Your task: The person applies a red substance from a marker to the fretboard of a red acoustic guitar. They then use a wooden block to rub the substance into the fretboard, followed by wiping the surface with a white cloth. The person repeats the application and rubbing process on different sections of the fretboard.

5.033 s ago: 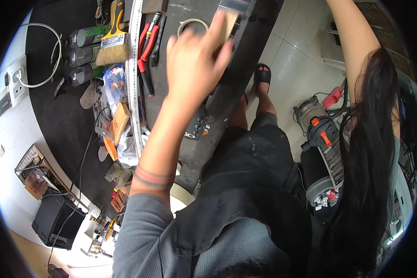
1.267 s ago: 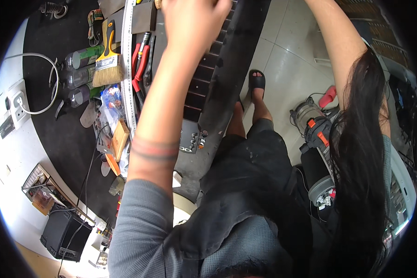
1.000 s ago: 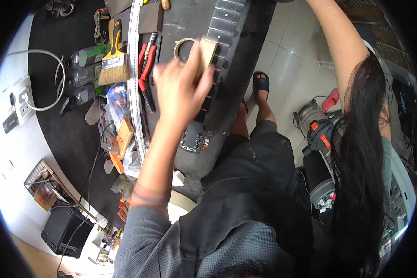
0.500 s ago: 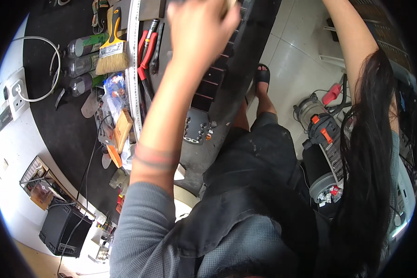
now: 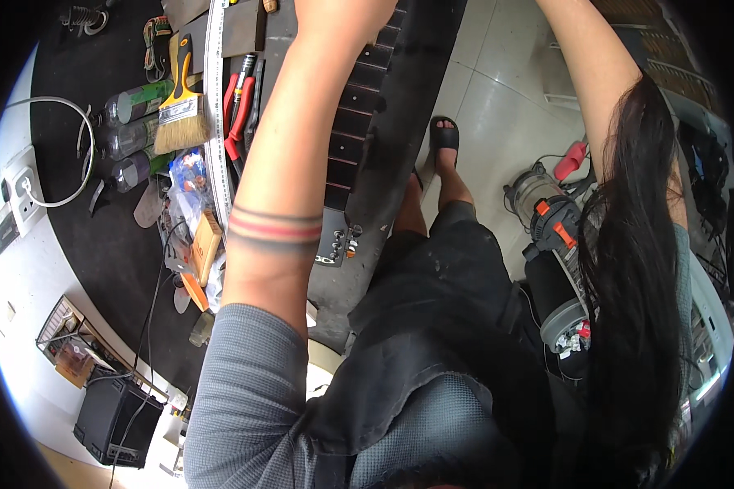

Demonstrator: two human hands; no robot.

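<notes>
My left hand [image 5: 342, 18] reaches over a guitar neck at the top edge, where its fingers are cut off; what they hold, if anything, is hidden. The dark fretboard [image 5: 344, 147] has metal frets and small dot inlays. Its headstock [image 5: 334, 244], with tuning pegs, lies toward me and is partly covered by my left forearm. Of my right arm only the forearm [image 5: 599, 73] shows at the upper right; the right hand is out of view beyond the top edge.
Left of the neck lie red-handled pliers [image 5: 240, 110], a long steel ruler [image 5: 214, 90], a paintbrush [image 5: 181, 118], plastic bottles [image 5: 137, 138] and a wooden block [image 5: 206, 243]. A wall socket [image 5: 24, 191] is at far left. A vacuum cleaner [image 5: 553, 220] stands on the tiled floor.
My left hand has moved farther up, and its fingers have left the picture. The view has shifted a little, so the bench things sit lower and more to the left.
</notes>
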